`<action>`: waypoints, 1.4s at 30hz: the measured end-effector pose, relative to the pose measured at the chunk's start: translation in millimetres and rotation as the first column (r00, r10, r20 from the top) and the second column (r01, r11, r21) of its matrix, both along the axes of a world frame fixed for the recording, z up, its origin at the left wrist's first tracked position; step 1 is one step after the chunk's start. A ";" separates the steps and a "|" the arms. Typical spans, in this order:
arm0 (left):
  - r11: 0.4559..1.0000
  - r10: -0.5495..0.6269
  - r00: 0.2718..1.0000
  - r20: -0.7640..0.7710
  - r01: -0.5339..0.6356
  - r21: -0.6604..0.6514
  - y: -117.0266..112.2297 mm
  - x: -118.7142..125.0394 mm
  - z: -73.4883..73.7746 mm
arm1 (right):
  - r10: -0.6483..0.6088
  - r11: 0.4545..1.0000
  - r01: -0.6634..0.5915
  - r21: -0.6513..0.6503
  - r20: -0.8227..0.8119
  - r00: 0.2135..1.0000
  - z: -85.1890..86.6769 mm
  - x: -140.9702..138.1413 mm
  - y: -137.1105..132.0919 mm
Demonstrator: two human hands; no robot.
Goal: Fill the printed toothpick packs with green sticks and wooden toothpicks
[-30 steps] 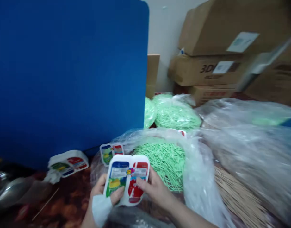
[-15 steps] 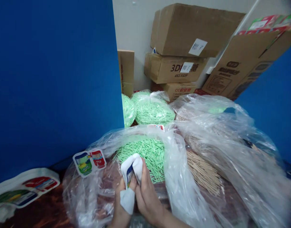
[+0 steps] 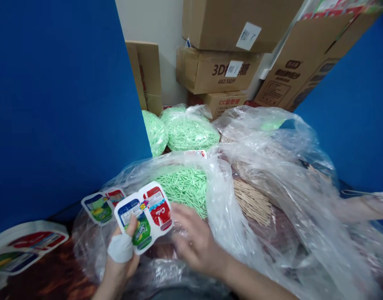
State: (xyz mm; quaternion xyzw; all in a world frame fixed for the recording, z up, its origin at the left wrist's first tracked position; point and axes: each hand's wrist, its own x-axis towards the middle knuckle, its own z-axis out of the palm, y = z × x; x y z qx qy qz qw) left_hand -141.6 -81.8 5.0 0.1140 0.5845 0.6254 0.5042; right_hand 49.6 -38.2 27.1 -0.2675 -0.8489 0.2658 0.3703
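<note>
Lower centre: left hand (image 3: pixel 121 258) fingers grip the printed card (image 3: pixel 144 216); right hand (image 3: pixel 191 239), fingers spread open, lies just right of it.

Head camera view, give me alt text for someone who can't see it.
A person's left hand, thumb bandaged, holds a printed card showing Sprite and Cola bottles, while the blurred right hand hovers open beside it. Behind lie clear plastic bags of green sticks and wooden sticks, with cardboard boxes and blue panels beyond.
</note>
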 end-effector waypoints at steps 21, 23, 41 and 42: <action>0.802 -0.596 0.786 0.165 0.592 0.074 -19.7 64.8 -80.1 | 0.006 0.627 0.151 -0.764 0.198 0.980 -99.1 76.2 11.7; 0.799 -0.600 0.784 0.161 0.598 0.065 -19.8 63.6 -89.3 | 0.031 0.655 0.148 -0.741 0.222 0.975 -100.9 75.7 13.4; 0.783 -0.584 0.795 0.163 0.605 -0.145 -11.9 47.5 -121.3 | -0.590 0.684 0.704 0.191 0.713 0.379 -81.2 98.6 65.4; 0.780 -0.586 0.790 0.181 0.610 -0.141 -11.8 47.1 -122.3 | -0.586 0.683 0.705 0.191 0.720 0.373 -85.6 101.5 67.0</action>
